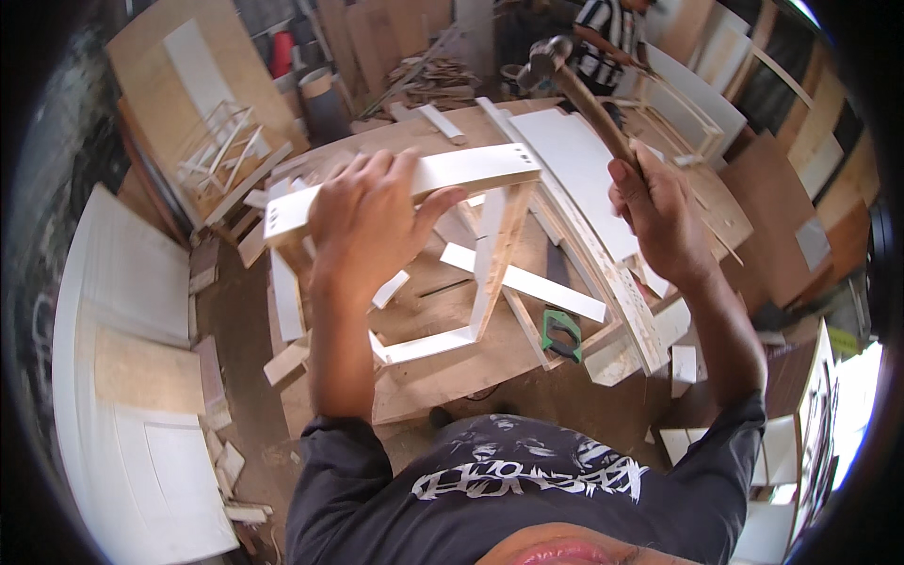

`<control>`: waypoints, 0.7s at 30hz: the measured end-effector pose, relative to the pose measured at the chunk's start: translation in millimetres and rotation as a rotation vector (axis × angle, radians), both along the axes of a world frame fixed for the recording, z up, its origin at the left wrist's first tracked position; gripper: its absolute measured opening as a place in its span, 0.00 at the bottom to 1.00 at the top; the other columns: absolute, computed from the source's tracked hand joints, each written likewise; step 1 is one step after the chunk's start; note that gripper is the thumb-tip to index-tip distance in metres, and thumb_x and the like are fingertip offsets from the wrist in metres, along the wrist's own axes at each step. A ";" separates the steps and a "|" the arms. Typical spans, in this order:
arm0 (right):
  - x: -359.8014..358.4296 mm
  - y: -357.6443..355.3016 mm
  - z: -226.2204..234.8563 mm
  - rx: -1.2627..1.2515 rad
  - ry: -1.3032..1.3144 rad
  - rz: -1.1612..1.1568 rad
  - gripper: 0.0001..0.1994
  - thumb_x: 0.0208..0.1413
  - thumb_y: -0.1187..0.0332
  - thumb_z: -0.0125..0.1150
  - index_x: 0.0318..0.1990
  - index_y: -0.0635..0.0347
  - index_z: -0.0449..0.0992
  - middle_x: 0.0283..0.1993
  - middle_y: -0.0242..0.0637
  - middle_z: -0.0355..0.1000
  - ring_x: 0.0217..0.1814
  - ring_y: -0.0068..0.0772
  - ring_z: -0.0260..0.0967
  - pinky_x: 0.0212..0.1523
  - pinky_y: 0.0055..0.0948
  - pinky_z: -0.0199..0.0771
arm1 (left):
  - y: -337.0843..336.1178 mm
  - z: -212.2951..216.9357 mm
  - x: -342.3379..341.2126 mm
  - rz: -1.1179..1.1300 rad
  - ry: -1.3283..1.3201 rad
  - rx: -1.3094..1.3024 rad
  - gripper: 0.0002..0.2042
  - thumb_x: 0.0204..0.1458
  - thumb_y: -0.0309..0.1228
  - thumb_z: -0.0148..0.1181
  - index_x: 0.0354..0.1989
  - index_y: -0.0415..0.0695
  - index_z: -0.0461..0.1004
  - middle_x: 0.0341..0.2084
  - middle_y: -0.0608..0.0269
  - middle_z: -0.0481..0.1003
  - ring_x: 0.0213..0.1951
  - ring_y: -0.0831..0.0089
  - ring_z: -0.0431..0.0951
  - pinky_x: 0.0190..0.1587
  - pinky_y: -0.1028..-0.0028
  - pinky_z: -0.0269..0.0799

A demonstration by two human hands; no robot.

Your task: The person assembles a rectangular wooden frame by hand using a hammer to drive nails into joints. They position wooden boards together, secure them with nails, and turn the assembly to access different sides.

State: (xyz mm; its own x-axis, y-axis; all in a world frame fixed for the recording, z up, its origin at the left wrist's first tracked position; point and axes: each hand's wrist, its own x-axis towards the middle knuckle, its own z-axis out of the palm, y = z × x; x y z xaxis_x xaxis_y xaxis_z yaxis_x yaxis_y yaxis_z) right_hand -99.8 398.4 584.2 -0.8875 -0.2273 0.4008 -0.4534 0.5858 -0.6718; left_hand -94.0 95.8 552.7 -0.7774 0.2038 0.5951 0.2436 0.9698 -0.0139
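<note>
A rectangular box frame [476,167] of white-faced wood strips stands on the workbench, its top piece dotted with small dark marks at both ends. My left hand [363,212] is wrapped over that top piece, thumb along the near side and fingers over the far edge. Raised to the right, my right hand [664,212] is closed round the wooden handle of a hammer [595,111]. The hammer's metal head is up and away from the frame. Through the frame's opening, loose white strips show on the bench.
A green-and-black saw handle [562,336] lies at the bench's near edge, by a white strip [532,282]. Long boards [603,273] run along the right. Another person [612,36] works at the back right. White panels [122,377] lean at left; a scrap wood pile [433,80] sits behind.
</note>
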 end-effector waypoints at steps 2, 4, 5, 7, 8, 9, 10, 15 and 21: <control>-6.8 -16.6 -9.7 0.165 0.276 -0.039 0.15 0.69 0.60 0.55 0.36 0.64 0.66 0.27 0.51 0.65 0.27 0.51 0.61 0.33 0.41 0.64 | -3.3 -8.4 -4.7 -0.080 0.080 0.033 0.29 0.59 0.56 0.56 0.55 0.43 0.78 0.41 0.54 0.81 0.44 0.53 0.81 0.47 0.57 0.75; -19.7 -35.1 -12.2 0.142 0.310 0.019 0.15 0.68 0.62 0.57 0.34 0.64 0.64 0.27 0.52 0.65 0.27 0.53 0.61 0.33 0.43 0.63 | -3.6 -2.9 -0.9 -0.104 0.060 0.054 0.27 0.60 0.53 0.57 0.55 0.41 0.78 0.44 0.52 0.81 0.47 0.53 0.81 0.50 0.59 0.75; -24.1 -44.1 -12.4 0.138 0.339 0.042 0.16 0.68 0.62 0.57 0.34 0.64 0.64 0.26 0.52 0.65 0.27 0.54 0.61 0.33 0.44 0.63 | -4.1 -1.7 0.4 -0.198 0.109 0.120 0.25 0.60 0.50 0.58 0.55 0.41 0.78 0.46 0.51 0.80 0.49 0.52 0.80 0.52 0.59 0.74; -29.8 -57.8 -10.1 0.170 0.346 0.059 0.16 0.69 0.61 0.56 0.33 0.66 0.65 0.25 0.53 0.65 0.28 0.54 0.63 0.33 0.44 0.64 | -15.1 1.2 0.7 -0.404 0.217 0.214 0.21 0.57 0.42 0.66 0.54 0.42 0.79 0.51 0.51 0.79 0.54 0.52 0.77 0.58 0.59 0.71; -32.4 -62.0 -11.9 0.169 0.352 0.072 0.16 0.69 0.61 0.56 0.33 0.66 0.65 0.25 0.53 0.65 0.28 0.54 0.63 0.33 0.44 0.64 | -23.0 1.4 7.3 -0.391 0.224 0.212 0.21 0.57 0.42 0.66 0.54 0.42 0.79 0.51 0.51 0.79 0.54 0.52 0.77 0.58 0.59 0.71; -34.4 -64.3 -16.6 0.203 0.291 0.064 0.16 0.69 0.61 0.55 0.34 0.66 0.66 0.26 0.53 0.66 0.28 0.54 0.64 0.33 0.42 0.65 | -32.8 1.0 19.9 -0.270 0.359 0.182 0.22 0.54 0.41 0.68 0.54 0.43 0.79 0.52 0.53 0.79 0.56 0.52 0.77 0.60 0.58 0.70; -36.1 -69.9 -20.0 0.232 0.232 0.065 0.16 0.70 0.61 0.53 0.35 0.67 0.67 0.26 0.54 0.67 0.28 0.54 0.65 0.33 0.41 0.65 | -47.7 0.8 34.3 -0.138 0.493 0.144 0.22 0.52 0.40 0.71 0.53 0.43 0.79 0.53 0.54 0.78 0.57 0.53 0.76 0.61 0.57 0.69; -48.5 -68.3 -29.5 0.104 0.217 0.127 0.19 0.71 0.56 0.51 0.40 0.69 0.72 0.26 0.50 0.69 0.27 0.42 0.67 0.35 0.38 0.67 | -111.2 -48.6 42.8 -0.445 0.222 0.895 0.39 0.48 0.40 0.75 0.68 0.44 0.66 0.55 0.54 0.75 0.58 0.61 0.75 0.61 0.61 0.69; -61.3 -76.4 -27.9 0.162 0.119 0.031 0.26 0.71 0.49 0.47 0.50 0.68 0.76 0.30 0.44 0.73 0.33 0.31 0.68 0.41 0.33 0.69 | -96.5 -81.5 23.0 -0.676 0.045 1.429 0.37 0.51 0.33 0.72 0.69 0.33 0.62 0.57 0.50 0.72 0.56 0.67 0.75 0.60 0.69 0.71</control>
State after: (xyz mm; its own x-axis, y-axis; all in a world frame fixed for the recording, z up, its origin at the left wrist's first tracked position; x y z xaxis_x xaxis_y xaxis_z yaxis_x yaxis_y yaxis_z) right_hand -161.0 322.0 556.3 -0.8277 -0.3234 0.4587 -0.5434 0.6663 -0.5106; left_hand -71.1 -0.7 471.2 -0.7560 -0.2355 0.6107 0.6432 -0.0945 0.7598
